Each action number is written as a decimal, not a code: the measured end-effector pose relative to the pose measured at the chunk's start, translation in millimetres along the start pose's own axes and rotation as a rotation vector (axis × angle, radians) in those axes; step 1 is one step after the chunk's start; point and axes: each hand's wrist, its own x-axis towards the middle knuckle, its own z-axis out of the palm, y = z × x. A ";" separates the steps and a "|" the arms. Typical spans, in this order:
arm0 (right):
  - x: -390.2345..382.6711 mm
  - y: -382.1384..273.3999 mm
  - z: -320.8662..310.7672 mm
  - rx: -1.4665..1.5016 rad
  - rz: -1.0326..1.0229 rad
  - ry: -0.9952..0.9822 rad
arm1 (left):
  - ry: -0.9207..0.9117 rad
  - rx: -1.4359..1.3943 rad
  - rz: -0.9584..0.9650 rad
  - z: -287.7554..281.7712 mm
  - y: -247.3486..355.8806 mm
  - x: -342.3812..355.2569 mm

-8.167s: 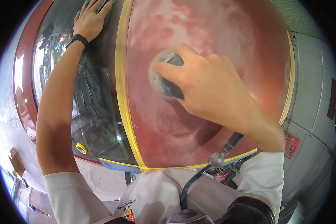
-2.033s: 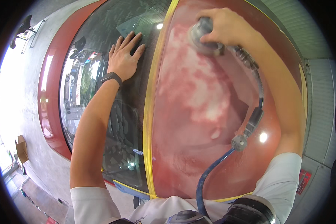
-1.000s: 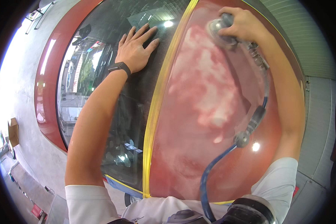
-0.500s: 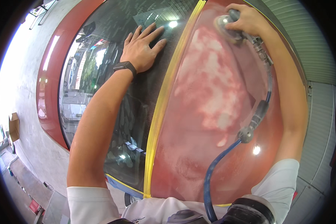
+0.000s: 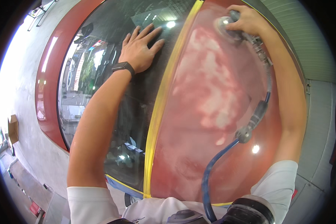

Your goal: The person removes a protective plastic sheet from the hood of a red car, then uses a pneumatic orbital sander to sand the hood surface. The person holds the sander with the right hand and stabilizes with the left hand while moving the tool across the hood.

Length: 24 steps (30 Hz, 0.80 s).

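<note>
My right hand (image 5: pixel 245 19) grips a round air sander (image 5: pixel 224 27) pressed flat on the far part of a red car panel (image 5: pixel 209 123) that is dulled with pale sanded patches. A blue air hose (image 5: pixel 209 179) with a grey coupling (image 5: pixel 245 133) runs from the sander down along my right arm. My left hand (image 5: pixel 141 48), with a black wristband, lies flat with fingers spread on the dark car window glass (image 5: pixel 100 82). Yellow masking tape (image 5: pixel 158 108) runs between glass and panel.
Grey concrete floor (image 5: pixel 22 82) lies to the left, with a cardboard box (image 5: pixel 12 128) near the left edge. A ribbed grey shutter wall (image 5: pixel 317 44) stands to the right. My white shirt fills the bottom.
Over eight seconds the sander has travelled from the near middle of the panel to its far top. In the last half second both hands have barely shifted.
</note>
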 end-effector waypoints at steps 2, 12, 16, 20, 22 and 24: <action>-32.1 -29.5 0.6 0.051 -0.031 -0.037 | 0.002 0.031 -0.002 1.7 -1.4 2.4; -137.6 -112.3 1.5 0.009 -0.262 -0.085 | 0.021 -0.004 0.021 8.4 -7.0 4.5; -51.0 -68.5 -0.1 0.090 -0.137 -0.042 | -0.010 0.039 0.003 4.6 -5.4 1.1; -2.0 -32.2 -18.5 0.012 0.050 -0.034 | 0.008 0.042 0.017 3.7 -4.3 -2.8; -0.7 -33.2 -17.6 -0.007 0.092 -0.046 | 0.010 0.043 0.023 5.0 -4.1 -3.1; -21.5 -43.9 -10.4 0.083 0.007 -0.049 | 0.027 0.045 0.023 5.7 -5.2 -1.6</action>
